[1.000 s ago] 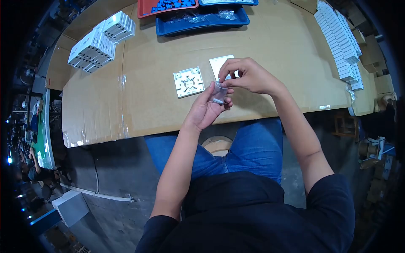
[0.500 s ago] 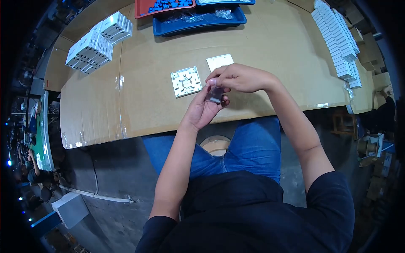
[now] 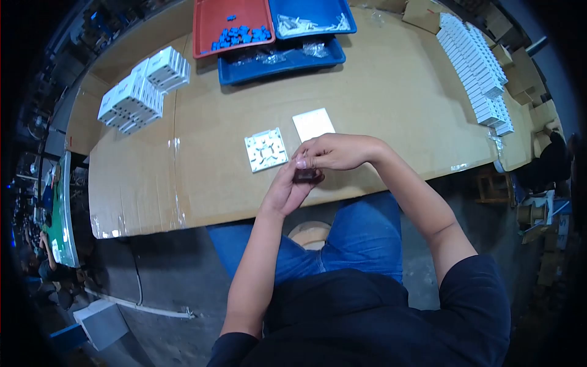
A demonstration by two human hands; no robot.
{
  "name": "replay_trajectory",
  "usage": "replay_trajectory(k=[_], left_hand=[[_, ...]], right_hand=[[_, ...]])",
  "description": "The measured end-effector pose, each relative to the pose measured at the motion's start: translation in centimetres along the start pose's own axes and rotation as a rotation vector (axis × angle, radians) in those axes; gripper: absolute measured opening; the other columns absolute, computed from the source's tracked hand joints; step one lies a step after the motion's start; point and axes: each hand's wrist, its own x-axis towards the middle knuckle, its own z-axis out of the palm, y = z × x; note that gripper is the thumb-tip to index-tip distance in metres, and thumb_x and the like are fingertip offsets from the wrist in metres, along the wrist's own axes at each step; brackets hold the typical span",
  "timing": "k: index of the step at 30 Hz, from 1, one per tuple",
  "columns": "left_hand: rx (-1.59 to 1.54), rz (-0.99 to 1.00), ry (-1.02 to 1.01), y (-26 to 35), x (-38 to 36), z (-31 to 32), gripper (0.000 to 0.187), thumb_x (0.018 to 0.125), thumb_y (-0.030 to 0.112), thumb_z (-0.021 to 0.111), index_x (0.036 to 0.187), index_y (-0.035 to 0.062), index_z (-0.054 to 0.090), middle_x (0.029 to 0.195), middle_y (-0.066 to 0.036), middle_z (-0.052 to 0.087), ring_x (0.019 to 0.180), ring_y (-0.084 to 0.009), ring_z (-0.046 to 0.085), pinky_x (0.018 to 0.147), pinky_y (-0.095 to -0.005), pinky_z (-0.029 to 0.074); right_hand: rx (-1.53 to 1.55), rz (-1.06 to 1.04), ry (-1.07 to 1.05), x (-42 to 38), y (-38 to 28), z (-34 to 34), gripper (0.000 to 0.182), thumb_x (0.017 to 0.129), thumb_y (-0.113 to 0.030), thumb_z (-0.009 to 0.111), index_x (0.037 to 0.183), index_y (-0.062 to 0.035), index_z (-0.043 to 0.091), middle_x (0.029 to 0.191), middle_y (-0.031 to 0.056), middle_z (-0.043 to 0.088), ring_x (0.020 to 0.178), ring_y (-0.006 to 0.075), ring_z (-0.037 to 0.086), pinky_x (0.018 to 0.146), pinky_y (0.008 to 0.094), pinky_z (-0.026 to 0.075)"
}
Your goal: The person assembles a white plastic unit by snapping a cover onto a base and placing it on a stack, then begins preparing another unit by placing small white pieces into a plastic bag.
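the left hand [image 3: 286,191] lies palm up at the near edge of the tabletop [image 3: 391,92], and the right hand [image 3: 335,151] comes over it from the right so that the fingertips of both meet on a small clear bag [image 3: 307,175], which sits between them just above the tabletop's front edge. both grips are closed in a pinch on the bag; it is mostly hidden by the fingers, so what it holds cannot be told. to handle such a thing well, i judge it best to keep the pinch light and near the bag's mouth, let the lower hand carry the weight, and work over the tabletop rather than over the lap, so that anything that slips out lands on the cardboard. the bag looks thin, glossy and limp, likely to crumple and slide under the fingers. just beyond the hands lies a square white plate [image 3: 266,150] with ribs and openings moulded into its upturned face, hard plastic by its look, and just beside it to the right a plain smooth white cover [image 3: 313,124], flat and matte. the tabletop is covered in brown cardboard joined with shiny tape. at the far edge stand a red tray [image 3: 208,24] with small blue parts, a blue tray [image 3: 281,61] with more clear bags, and another blue tray [image 3: 306,9] with pale pieces. stacks of white boxes [image 3: 143,88] sit far left, and a long row of white boxes [image 3: 474,70] runs along the right.
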Motion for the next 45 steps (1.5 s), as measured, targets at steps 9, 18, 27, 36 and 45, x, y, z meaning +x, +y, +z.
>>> replay_trajectory(k=[9,18,27,36,45], left_hand=[[-0.185,-0.078,-0.06,0.9,0.1,0.9,0.064,0.111,0.049,0.038,0.147,-0.0042,0.046,0.114,-0.012,0.065,0.092,-0.0225,0.063,0.094,-0.0403,0.051],[-0.12,-0.096,0.013,0.8,0.1,1.0,0.056,0.111,0.044,0.044,0.14,-0.0032,0.051,0.112,-0.012,0.064,0.093,-0.0225,0.062,0.093,-0.0405,0.051],[-0.124,-0.109,0.025,1.0,0.2,1.2,0.055,0.111,0.043,0.044,0.138,-0.0042,0.052,0.113,-0.013,0.065,0.094,-0.0227,0.061,0.094,-0.0408,0.051],[-0.105,-0.118,0.008,0.9,0.4,0.9,0.055,0.111,0.042,0.044,0.14,-0.0046,0.051,0.114,-0.013,0.064,0.094,-0.0225,0.061,0.094,-0.0405,0.051],[-0.093,-0.107,0.003,0.9,0.4,0.9,0.056,0.111,0.042,0.044,0.141,-0.0046,0.051,0.114,-0.012,0.063,0.095,-0.0223,0.061,0.094,-0.0399,0.051]], right_hand=[[-0.06,0.128,0.616,0.6,4.4,-16.8,0.025,0.102,-0.022,0.063,0.108,-0.0008,0.075,0.101,0.0076,0.076,0.093,0.0165,0.071,0.085,0.0343,0.056],[-0.7,0.305,0.951,4.0,10.4,-29.9,0.022,0.087,-0.007,0.065,0.106,-0.0053,0.076,0.103,0.0172,0.076,0.096,0.0329,0.073,0.085,0.0428,0.057],[-0.88,0.432,0.655,7.8,11.4,-31.7,0.019,0.082,-0.003,0.071,0.099,-0.0057,0.078,0.096,0.0159,0.076,0.093,0.0322,0.073,0.082,0.042,0.057],[-0.946,0.434,0.647,8.0,11.5,-31.5,0.011,0.084,-0.005,0.069,0.093,-0.0069,0.076,0.094,0.0153,0.076,0.092,0.0336,0.072,0.079,0.0432,0.056],[-1.188,0.321,0.672,8.3,13.0,-30.6,0.011,0.088,-0.005,0.064,0.098,-0.0066,0.069,0.101,0.0146,0.071,0.103,0.0359,0.07,0.082,0.047,0.056]])
